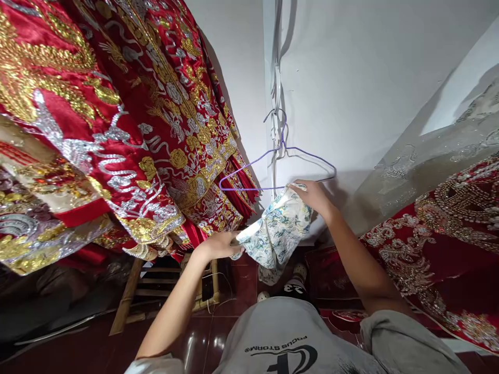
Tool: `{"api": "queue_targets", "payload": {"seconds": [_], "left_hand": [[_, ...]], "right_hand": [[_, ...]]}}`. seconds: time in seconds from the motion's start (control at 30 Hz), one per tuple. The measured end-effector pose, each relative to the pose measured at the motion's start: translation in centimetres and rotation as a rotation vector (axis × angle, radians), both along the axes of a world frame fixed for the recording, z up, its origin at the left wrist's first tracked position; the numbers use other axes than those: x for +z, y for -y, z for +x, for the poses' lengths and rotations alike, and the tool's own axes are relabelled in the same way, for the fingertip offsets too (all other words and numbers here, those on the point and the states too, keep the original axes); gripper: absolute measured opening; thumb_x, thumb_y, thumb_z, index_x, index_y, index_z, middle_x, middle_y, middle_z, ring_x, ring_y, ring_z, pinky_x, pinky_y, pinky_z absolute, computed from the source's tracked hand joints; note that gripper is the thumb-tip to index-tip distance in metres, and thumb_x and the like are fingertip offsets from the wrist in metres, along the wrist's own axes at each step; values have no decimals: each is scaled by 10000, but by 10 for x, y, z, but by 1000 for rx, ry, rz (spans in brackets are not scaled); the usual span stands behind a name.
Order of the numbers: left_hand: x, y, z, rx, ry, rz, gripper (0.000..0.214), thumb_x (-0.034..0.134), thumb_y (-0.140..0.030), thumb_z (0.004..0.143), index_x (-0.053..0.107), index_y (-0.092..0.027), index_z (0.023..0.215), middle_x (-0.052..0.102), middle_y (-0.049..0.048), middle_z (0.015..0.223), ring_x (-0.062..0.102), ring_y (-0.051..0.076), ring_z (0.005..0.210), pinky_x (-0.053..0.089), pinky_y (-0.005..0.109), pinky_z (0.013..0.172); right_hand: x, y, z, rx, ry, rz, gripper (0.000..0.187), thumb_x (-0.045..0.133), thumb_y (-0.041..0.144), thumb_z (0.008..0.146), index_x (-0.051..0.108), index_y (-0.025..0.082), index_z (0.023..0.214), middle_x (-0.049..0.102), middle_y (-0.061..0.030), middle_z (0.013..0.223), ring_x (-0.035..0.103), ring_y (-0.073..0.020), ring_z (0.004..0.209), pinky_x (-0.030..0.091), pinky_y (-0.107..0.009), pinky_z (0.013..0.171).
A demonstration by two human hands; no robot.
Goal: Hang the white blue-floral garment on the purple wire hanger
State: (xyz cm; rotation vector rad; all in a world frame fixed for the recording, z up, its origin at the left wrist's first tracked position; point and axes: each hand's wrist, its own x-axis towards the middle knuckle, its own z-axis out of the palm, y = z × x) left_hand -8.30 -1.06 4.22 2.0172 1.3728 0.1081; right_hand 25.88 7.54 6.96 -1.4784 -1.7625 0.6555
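Stretched between my two hands is a pair of what look like printed shorts [278, 228], white with a blue and yellow pattern, their waist edge slanting up to the right. At the lower left end of that edge, my left hand [220, 245] pinches the cloth. My right hand [312, 195] grips the upper right end, close to the bottom bar of a purple wire hanger [249, 165]. Nothing hangs on the hanger, which is by the wall on a white cord or strip [275, 88]. Whether the cloth touches the bar I cannot tell.
Red robes [167, 104] with gold and silver embroidery hang close on the left. A red beaded garment [448, 244] and a sheer sequined cloth [405, 156] are on the right. A bamboo stand [130, 296] rests on the dark red tiled floor [198, 337].
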Motion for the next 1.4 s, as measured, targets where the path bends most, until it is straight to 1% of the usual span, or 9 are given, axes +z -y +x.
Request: {"api": "queue_targets", "payload": {"seconds": [0.17,0.4,0.57,0.67,0.77,0.87,1.0,1.2,1.4], "left_hand": [[25,-21,-5,105,-158,356,77,566,-234,820,621,-208,773,700,116,900,644,263,765,488,358,752],[73,-80,13,184,97,768,149,480,-172,880,578,-167,992,665,153,1022,638,275,942,523,438,917],[98,-106,37,-93,221,765,546,462,-32,823,512,-167,1349,672,137,1250,647,241,1136,502,421,1029],[103,-117,40,-188,161,775,464,440,-33,846,597,-171,1260,675,124,1240,637,247,1157,497,453,1049],[104,-125,34,-177,128,798,358,433,-69,903,628,-170,1185,670,115,1112,644,239,1052,528,449,981],[105,-129,27,-161,118,846,287,444,-109,943,634,-166,1151,615,115,1076,613,228,1018,521,436,971],[108,-130,26,-64,140,909,231,454,-210,984,639,-156,1110,584,136,1139,575,260,1113,488,465,1026],[114,-132,45,-61,182,794,362,373,-356,1041,599,-161,1246,680,133,1200,632,272,1115,501,465,1012],[124,-134,87,-156,387,848,281,470,-318,1022,627,-180,1210,706,108,1204,650,229,1126,505,416,1008]], "right_hand": [[-2,7,15,-5,-43,39,406,663,547,874,776,201,1053,756,-137,1173,705,-347,1061,555,-403,837],[7,18,20,101,48,101,335,592,490,928,763,202,924,778,-90,962,706,-283,914,511,-335,756],[7,33,12,169,106,67,327,609,443,925,741,248,1153,770,-90,1108,706,-317,1019,530,-366,797],[8,45,21,145,68,112,675,722,433,840,540,286,1473,680,-114,1343,672,-342,1150,553,-391,834],[16,50,46,-83,-15,239,903,769,437,788,385,231,1579,649,-154,1381,675,-327,1131,563,-400,846],[29,47,77,-298,-47,260,686,765,519,765,651,170,1344,749,-153,1155,700,-331,1021,564,-418,820],[46,43,99,-170,-152,56,517,868,606,597,776,180,875,773,-110,869,721,-332,884,568,-399,727],[60,39,58,17,-590,-236,548,884,661,530,689,214,779,713,-27,697,690,-218,658,539,-303,572],[78,33,22,-17,-574,-172,451,842,560,649,679,198,864,713,-37,748,691,-229,718,536,-305,605]]}}
